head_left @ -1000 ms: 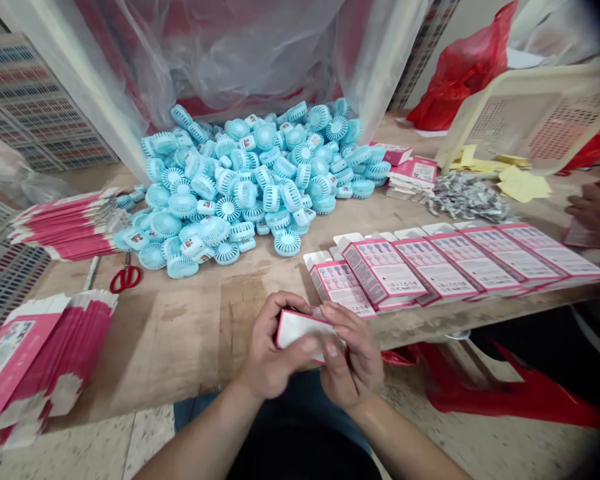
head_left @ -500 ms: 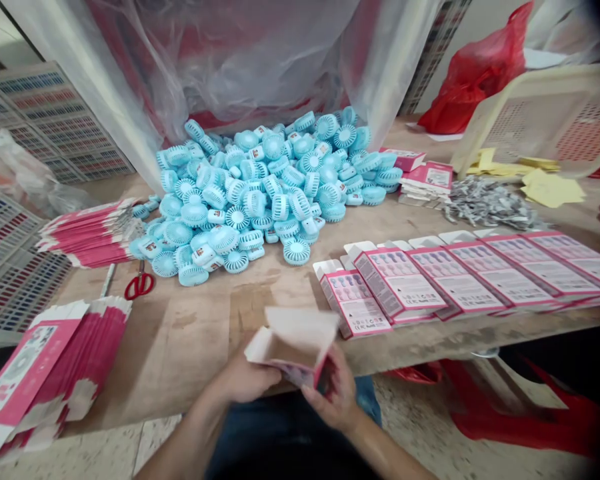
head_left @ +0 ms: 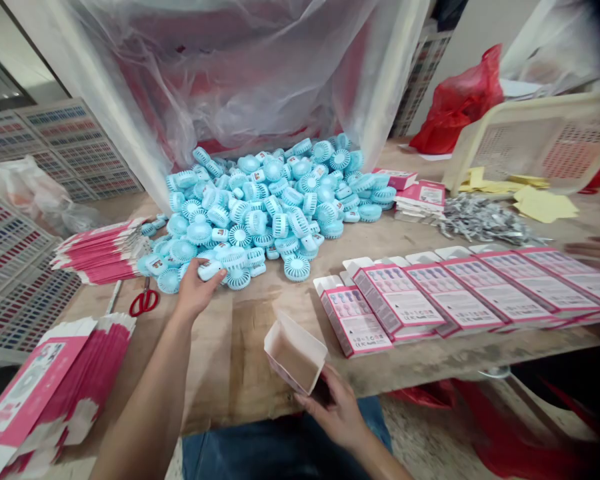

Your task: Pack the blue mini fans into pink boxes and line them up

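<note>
At the front edge of the heap of light blue handheld fans [head_left: 260, 207], my left hand [head_left: 199, 291] is closed around the handle of one handheld fan [head_left: 210, 269]. My right hand [head_left: 337, 407] grips a small carton [head_left: 295, 353] near the table's front edge. The carton's open end faces up toward me, and its inside looks bare cardboard. To the right of it, a row of pink and white fan boxes [head_left: 405, 297] lies on the table with flaps open at their far ends.
Flat folded cartons [head_left: 75, 380] lie in stacks at the left, near red-handled scissors [head_left: 144, 301]. Behind the fans stands a plastic-lined box [head_left: 260, 73]. Grey strips [head_left: 485, 217], yellow papers [head_left: 545, 202] and a cream basket [head_left: 530, 140] sit at the right. Another person's hand [head_left: 597, 250] shows at the right edge.
My left hand has let go of the carton and moved up and left to the heap, taking hold of a fan. My right hand still holds the carton, now tilted differently.
</note>
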{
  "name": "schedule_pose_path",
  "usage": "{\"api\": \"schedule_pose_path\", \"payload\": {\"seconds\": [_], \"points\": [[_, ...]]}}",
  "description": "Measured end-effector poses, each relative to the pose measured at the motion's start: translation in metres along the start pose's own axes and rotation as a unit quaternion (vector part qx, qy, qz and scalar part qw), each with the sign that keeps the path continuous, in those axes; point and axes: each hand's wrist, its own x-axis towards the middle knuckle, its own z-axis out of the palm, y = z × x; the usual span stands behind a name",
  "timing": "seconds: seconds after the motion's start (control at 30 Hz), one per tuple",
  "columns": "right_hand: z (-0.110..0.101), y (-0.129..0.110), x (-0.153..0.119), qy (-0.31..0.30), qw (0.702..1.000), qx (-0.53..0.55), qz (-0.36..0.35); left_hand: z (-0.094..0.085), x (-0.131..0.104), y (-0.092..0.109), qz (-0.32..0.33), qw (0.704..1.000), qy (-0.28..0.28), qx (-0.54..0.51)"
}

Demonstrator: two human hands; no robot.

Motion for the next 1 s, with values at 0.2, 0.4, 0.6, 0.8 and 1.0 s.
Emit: {"api": "schedule_pose_path", "payload": {"seconds": [0.2, 0.4, 0.6, 0.8, 1.0], "points": [[-0.001, 0.0, 0.0, -0.019, 1.0, 0.014, 0.001, -0.031, -0.061, 0.041, 0.169, 0.905, -0.147, -0.363], [-0.004, -0.002, 0.003, -0.069, 0.997, 0.026, 0.034, -0.033, -0.092, 0.083, 0.32, 0.873, -0.282, -0.236], [-0.006, -0.008, 0.006, -0.087, 0.996, 0.02, 0.028, -0.02, -0.096, 0.086, 0.378, 0.847, -0.364, -0.09], [-0.003, -0.01, 0.008, -0.078, 0.997, 0.004, -0.016, 0.013, -0.107, 0.032, 0.111, 0.901, -0.397, -0.135], [-0.002, -0.013, 0.008, -0.097, 0.991, -0.026, -0.086, 0.08, -0.062, 0.062, 0.039, 0.925, -0.291, -0.241]]}}
